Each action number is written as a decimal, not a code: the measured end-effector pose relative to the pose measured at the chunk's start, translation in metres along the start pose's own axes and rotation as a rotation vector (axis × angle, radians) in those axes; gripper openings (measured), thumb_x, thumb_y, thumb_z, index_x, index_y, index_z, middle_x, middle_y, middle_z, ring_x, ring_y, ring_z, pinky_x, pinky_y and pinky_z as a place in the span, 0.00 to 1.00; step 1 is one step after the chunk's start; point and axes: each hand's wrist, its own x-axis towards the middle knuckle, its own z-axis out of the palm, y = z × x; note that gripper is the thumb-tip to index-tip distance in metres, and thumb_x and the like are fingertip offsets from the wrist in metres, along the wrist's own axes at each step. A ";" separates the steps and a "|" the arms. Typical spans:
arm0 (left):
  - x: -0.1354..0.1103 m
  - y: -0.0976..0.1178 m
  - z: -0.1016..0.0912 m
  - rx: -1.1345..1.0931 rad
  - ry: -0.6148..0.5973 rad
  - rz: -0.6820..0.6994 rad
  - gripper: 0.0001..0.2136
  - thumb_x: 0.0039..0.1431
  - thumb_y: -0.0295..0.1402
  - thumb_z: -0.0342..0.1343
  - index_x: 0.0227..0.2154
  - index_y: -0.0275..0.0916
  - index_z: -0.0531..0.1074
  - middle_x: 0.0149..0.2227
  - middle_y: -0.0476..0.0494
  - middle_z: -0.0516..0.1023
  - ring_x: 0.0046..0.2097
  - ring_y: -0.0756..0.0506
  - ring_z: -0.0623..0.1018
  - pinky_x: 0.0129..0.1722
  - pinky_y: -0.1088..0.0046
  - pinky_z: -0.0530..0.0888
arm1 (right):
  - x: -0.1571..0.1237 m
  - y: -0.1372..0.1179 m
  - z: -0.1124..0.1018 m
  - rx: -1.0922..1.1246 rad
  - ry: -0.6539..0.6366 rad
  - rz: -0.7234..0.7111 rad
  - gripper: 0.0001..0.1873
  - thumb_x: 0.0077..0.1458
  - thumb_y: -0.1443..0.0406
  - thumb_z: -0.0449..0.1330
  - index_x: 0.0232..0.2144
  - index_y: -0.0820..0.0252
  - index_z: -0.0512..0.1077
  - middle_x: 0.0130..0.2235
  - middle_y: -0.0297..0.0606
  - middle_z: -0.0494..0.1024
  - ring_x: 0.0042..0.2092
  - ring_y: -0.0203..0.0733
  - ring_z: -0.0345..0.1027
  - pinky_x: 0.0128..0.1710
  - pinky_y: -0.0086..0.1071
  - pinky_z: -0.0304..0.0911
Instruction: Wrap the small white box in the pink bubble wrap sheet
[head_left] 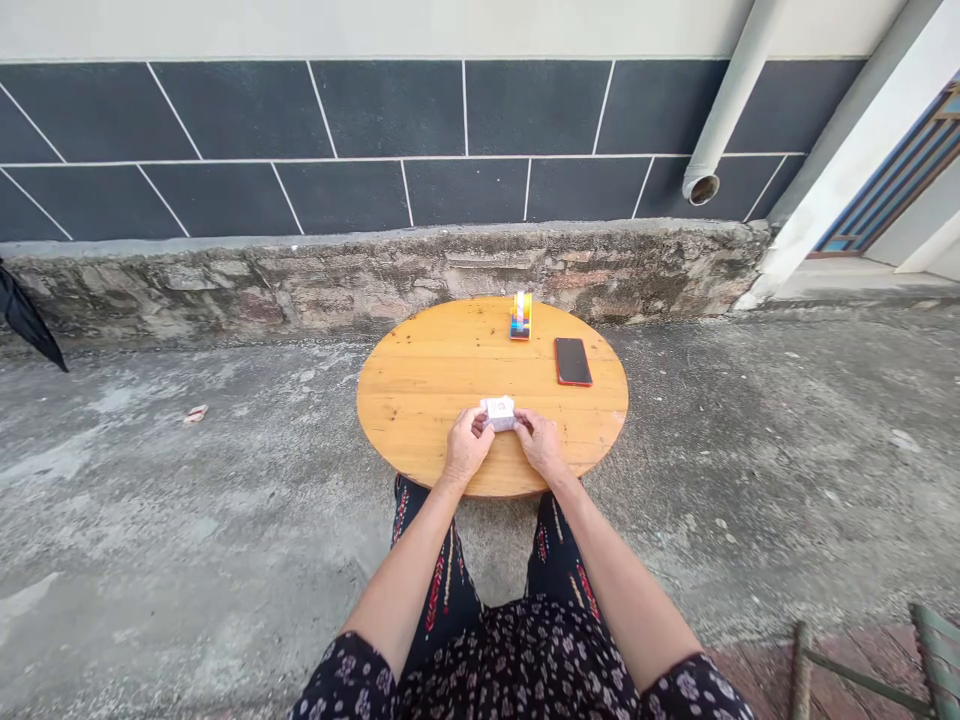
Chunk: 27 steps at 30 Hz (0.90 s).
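Note:
Between my two hands, low over the near half of the round wooden table [427, 375], is a small white box-like packet [500, 412] with faint print on top. My left hand [468, 443] pinches its left end with thumb and fingers. At the opposite end, my right hand [538, 440] grips the packet the same way. What the packet contains is hidden. Beyond the hands, a phone [574, 361] with a red edge lies dark-screened on the right of the table. A small yellow and blue box [520, 316] sits near the far rim.
A stone ledge [315, 285] and dark tiled wall [382, 110] run behind the table. A drainpipe [724, 120] comes down at the upper right. A folded black umbrella [26, 315] shows at the left edge, a chair frame [862, 670] at the lower right. Litter [196, 413] lies on the concrete.

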 end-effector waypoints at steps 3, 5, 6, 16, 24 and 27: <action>-0.001 0.001 -0.001 0.027 0.033 0.014 0.14 0.50 0.26 0.57 0.42 0.37 0.72 0.42 0.40 0.73 0.42 0.44 0.76 0.45 0.65 0.75 | -0.001 0.001 0.001 -0.006 0.009 0.001 0.13 0.55 0.68 0.56 0.42 0.57 0.74 0.41 0.40 0.81 0.43 0.44 0.74 0.49 0.41 0.63; -0.001 0.002 -0.002 0.046 0.066 0.021 0.13 0.49 0.26 0.58 0.40 0.38 0.72 0.49 0.37 0.70 0.52 0.40 0.72 0.53 0.60 0.70 | -0.001 0.002 0.001 -0.008 0.016 0.002 0.13 0.55 0.67 0.55 0.42 0.57 0.74 0.42 0.41 0.80 0.43 0.45 0.74 0.48 0.42 0.64; 0.000 0.002 -0.002 0.042 0.073 0.020 0.12 0.49 0.26 0.58 0.39 0.38 0.72 0.52 0.36 0.69 0.56 0.38 0.70 0.56 0.58 0.68 | -0.002 0.002 0.002 -0.009 0.019 0.002 0.13 0.55 0.67 0.55 0.42 0.57 0.74 0.42 0.41 0.80 0.43 0.45 0.74 0.48 0.42 0.64; 0.004 -0.005 0.000 -0.065 -0.040 -0.038 0.11 0.51 0.28 0.57 0.39 0.38 0.71 0.42 0.41 0.79 0.45 0.42 0.78 0.49 0.61 0.74 | 0.000 0.005 0.002 0.002 0.016 -0.017 0.13 0.55 0.67 0.55 0.41 0.56 0.76 0.45 0.39 0.80 0.47 0.45 0.73 0.52 0.42 0.62; 0.003 -0.004 0.001 -0.096 -0.026 -0.049 0.13 0.51 0.27 0.56 0.41 0.38 0.71 0.42 0.42 0.78 0.45 0.44 0.78 0.49 0.62 0.73 | -0.002 0.002 0.001 -0.008 0.019 -0.013 0.14 0.54 0.67 0.55 0.42 0.57 0.75 0.45 0.40 0.80 0.45 0.46 0.74 0.52 0.43 0.62; 0.002 -0.001 0.000 -0.104 0.001 -0.052 0.13 0.51 0.27 0.56 0.42 0.38 0.70 0.46 0.39 0.76 0.49 0.43 0.76 0.51 0.63 0.73 | -0.004 0.001 0.000 -0.022 0.034 -0.002 0.18 0.52 0.67 0.57 0.47 0.58 0.72 0.46 0.42 0.79 0.44 0.45 0.74 0.51 0.45 0.61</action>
